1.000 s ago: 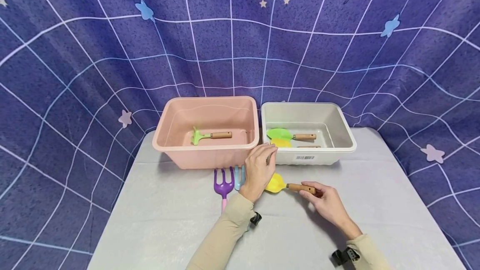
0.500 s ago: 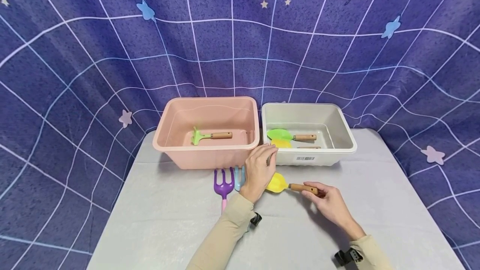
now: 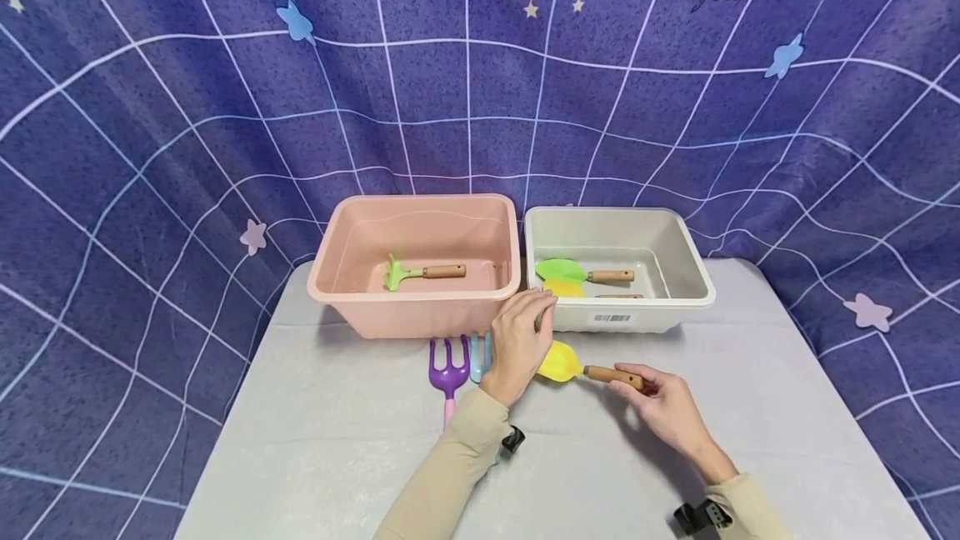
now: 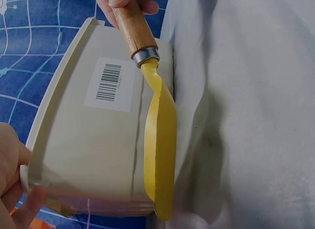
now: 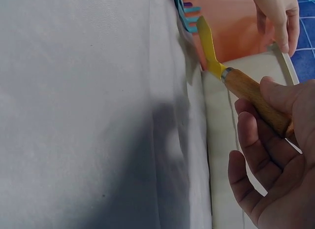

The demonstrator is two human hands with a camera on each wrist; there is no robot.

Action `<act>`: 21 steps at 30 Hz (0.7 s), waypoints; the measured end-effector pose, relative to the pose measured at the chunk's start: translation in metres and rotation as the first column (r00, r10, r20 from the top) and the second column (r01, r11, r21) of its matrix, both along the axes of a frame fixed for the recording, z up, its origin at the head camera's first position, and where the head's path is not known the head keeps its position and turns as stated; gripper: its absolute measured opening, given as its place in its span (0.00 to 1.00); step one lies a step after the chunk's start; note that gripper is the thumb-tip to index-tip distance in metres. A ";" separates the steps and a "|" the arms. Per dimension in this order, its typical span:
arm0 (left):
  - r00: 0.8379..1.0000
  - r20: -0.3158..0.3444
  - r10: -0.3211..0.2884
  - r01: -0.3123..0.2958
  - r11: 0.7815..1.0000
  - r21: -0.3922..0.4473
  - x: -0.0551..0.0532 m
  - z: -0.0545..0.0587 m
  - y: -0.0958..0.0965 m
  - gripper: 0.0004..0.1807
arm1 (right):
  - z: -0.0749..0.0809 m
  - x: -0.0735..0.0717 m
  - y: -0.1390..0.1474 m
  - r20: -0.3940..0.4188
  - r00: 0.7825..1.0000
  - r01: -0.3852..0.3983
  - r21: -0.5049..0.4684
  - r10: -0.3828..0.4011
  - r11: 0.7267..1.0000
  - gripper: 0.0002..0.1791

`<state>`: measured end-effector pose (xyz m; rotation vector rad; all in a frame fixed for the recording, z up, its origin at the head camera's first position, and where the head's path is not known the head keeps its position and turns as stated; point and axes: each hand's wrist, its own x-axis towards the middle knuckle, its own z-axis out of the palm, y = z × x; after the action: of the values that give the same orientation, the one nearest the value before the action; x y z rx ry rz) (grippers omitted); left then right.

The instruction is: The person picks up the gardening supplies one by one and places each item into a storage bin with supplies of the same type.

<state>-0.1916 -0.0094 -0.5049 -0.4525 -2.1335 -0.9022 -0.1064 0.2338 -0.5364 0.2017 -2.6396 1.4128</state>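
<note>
My right hand [image 3: 663, 411] pinches the wooden handle of a yellow hand trowel [image 3: 560, 362] near its end, thumb against fingers. The trowel is held in front of the light grey bin, its blade pointing left; in the left wrist view the blade [image 4: 160, 145] appears edge-on. At that bin's front left corner my left hand [image 3: 517, 348] grips the rim [image 4: 37, 125] between thumb and fingers. Inside the grey bin [image 3: 630, 302] lie a green trowel [image 3: 561, 270] and a yellow tool [image 3: 564, 287], partly hidden by the front wall.
A pink bin [image 3: 420, 297] stands left of the grey one, with a small green rake [image 3: 397, 273] inside. On the table before it lie a purple hand fork [image 3: 448, 377] and a light blue fork [image 3: 480, 361], the latter partly covered by my left arm. A patterned curtain [image 3: 465, 73] hangs behind.
My right hand has shifted slightly to the right with the yellow trowel, so its blade stands a little farther from my left hand. The left hand keeps its place at the rim.
</note>
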 end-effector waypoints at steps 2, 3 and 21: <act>1.000 -0.002 -0.002 0.002 1.000 0.001 -0.001 -0.001 0.000 0.06 | 0.001 0.000 0.001 -0.001 1.000 0.006 0.003 -0.006 1.000 0.18; 1.000 -0.002 -0.004 0.004 1.000 0.002 -0.001 -0.001 0.000 0.06 | 0.002 0.001 0.001 -0.001 1.000 0.009 0.006 -0.009 1.000 0.18; 1.000 -0.011 -0.009 0.010 1.000 0.003 -0.001 0.000 -0.001 0.06 | 0.014 0.003 0.018 -0.036 0.999 0.007 0.091 -0.004 0.996 0.19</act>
<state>-0.1922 -0.0103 -0.5054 -0.4654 -2.1216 -0.9062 -0.1034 0.2516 -0.5222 0.2275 -2.6749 1.2764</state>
